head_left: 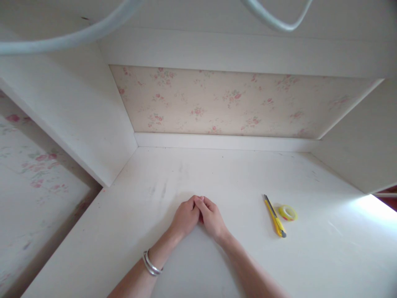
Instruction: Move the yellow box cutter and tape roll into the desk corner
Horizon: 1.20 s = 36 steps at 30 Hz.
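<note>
My left hand (185,216) and my right hand (213,217) rest together on the white desk (198,165), in the lower middle of the head view. Their fingers are closed and folded against each other, and no object shows in either. The inner fingers and palms are hidden. Off to the right of my right hand lies a yellow utility knife (274,217), its dark tip pointing away from me. Close beside it is a roll of tape (288,212) with a yellow rim. Neither hand touches these two.
White side panels (71,95) flank the desk, and a white shelf (235,51) crosses above it. Flowered wallpaper (198,103) covers the back wall. Pale cables (74,38) hang across the top of the view. A silver bangle (151,264) circles my left wrist.
</note>
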### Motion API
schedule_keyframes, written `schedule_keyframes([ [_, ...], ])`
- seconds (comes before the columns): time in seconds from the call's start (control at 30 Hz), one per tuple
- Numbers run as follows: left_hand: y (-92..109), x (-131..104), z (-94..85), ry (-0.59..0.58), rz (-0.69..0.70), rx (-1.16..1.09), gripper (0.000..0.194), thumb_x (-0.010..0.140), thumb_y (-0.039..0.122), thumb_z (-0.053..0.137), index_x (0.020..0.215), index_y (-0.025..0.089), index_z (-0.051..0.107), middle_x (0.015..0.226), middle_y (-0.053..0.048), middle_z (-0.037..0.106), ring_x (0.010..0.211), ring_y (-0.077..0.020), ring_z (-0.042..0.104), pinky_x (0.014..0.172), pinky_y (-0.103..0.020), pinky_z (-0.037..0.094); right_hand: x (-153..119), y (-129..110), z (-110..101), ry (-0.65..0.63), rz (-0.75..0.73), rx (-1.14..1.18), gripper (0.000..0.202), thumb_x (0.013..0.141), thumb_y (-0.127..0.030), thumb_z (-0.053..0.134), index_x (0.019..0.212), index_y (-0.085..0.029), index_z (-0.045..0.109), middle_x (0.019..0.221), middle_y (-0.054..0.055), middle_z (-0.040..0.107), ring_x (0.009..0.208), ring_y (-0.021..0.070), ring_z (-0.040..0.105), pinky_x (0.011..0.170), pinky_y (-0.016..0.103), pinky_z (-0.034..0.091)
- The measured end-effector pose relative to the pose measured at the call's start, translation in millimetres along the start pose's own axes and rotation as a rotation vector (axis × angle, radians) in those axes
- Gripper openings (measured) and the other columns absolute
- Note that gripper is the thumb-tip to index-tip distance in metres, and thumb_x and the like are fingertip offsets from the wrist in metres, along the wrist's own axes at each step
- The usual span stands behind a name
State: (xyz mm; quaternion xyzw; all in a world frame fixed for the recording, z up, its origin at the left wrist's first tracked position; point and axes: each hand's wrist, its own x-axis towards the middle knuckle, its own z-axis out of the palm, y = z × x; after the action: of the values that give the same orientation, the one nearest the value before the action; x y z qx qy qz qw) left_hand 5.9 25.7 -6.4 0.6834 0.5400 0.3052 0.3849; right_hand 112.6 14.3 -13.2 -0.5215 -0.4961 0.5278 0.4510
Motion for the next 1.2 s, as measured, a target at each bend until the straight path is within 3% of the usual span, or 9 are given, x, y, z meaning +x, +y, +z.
schedule_keyframes([
  [0.4,2.2,0.3,0.4,0.005,-0.033,0.048,0.039,0.092,0.041,0.03,0.089,0.02,0.063,0.079,-0.005,0.069,0.073,-0.0182,0.062,0.066,-0.025,0.043,0.1,3.1,0.7,0.008,0.029,-0.011,0.044,0.081,-0.059,0.043,0.071,-0.018,0.054,0.056,-0.003,0.043,0.052,0.0101,0.036,0.047,0.022,0.029],
  [1.2,0.9,-0.2,1.1,0.004,-0.02,0.027,0.04,0.091,0.043,0.029,0.085,0.021,0.062,0.074,-0.004,0.068,0.07,-0.0181,0.061,0.065,-0.025,0.042,-0.3,1.6,-0.7,0.001,0.007,-0.026,0.043,0.081,-0.058,0.043,0.07,-0.018,0.053,0.058,-0.002,0.045,0.053,0.0107,0.037,0.049,0.022,0.03],
])
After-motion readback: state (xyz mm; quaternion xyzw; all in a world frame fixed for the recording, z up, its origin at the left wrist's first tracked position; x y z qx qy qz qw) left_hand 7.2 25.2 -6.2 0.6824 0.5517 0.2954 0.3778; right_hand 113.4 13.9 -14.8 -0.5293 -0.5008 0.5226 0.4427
